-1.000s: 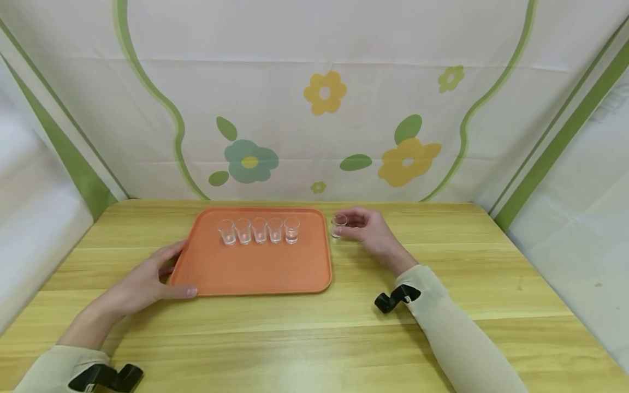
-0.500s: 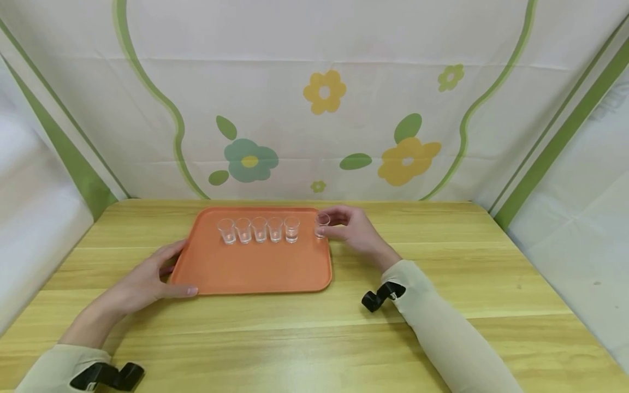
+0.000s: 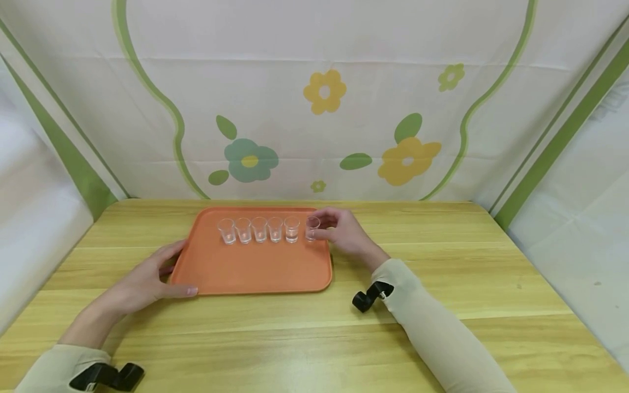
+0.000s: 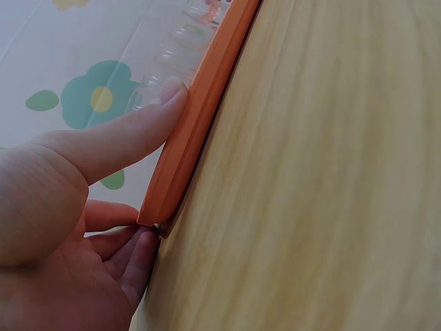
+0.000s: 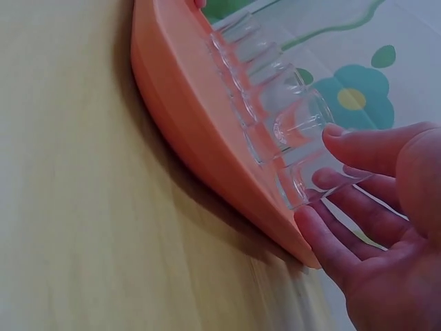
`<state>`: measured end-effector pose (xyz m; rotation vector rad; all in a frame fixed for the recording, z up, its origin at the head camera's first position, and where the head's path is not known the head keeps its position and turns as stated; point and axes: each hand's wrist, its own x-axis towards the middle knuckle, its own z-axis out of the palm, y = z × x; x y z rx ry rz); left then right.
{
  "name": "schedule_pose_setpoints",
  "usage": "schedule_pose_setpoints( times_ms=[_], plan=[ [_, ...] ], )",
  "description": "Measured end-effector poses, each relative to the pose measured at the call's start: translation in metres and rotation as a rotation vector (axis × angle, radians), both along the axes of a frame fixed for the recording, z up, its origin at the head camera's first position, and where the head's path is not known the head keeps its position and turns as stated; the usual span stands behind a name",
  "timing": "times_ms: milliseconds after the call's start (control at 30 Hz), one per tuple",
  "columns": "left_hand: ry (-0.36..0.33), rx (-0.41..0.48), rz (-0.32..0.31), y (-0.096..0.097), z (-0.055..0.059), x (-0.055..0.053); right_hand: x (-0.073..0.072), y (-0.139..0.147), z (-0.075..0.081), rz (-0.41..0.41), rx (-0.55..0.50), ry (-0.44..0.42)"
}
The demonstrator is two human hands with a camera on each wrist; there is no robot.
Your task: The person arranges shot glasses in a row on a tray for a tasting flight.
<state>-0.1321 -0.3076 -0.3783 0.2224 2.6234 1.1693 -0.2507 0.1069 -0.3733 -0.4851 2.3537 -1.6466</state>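
My right hand pinches a small clear shot glass between thumb and fingers, upright over the right end of the orange tray. In the right wrist view the base of this shot glass is right at the tray's surface, beside the row. Several more shot glasses stand in a line along the tray's far half; the nearest one in the row holds some clear liquid. At the tray's near left corner my left hand grips it, thumb along the front rim and fingers at the left edge.
The tray lies on a wooden table with a light grain. A white cloth with printed flowers hangs behind it, and more cloth flanks both sides. Each sleeve carries a black wrist camera.
My right hand has carried the shot glass leftward, from beside the tray across its right rim to near the end of the row. My left hand and the tray have stayed in place.
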Motion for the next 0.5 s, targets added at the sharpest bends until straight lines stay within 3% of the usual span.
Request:
schedule_pose_setpoints(
  times_ms=[500],
  plan=[
    [0.006,-0.017,-0.005,-0.0017,0.0007,-0.0005,0.0018,-0.0089,-0.0021,0.023,0.058,0.015]
  ],
)
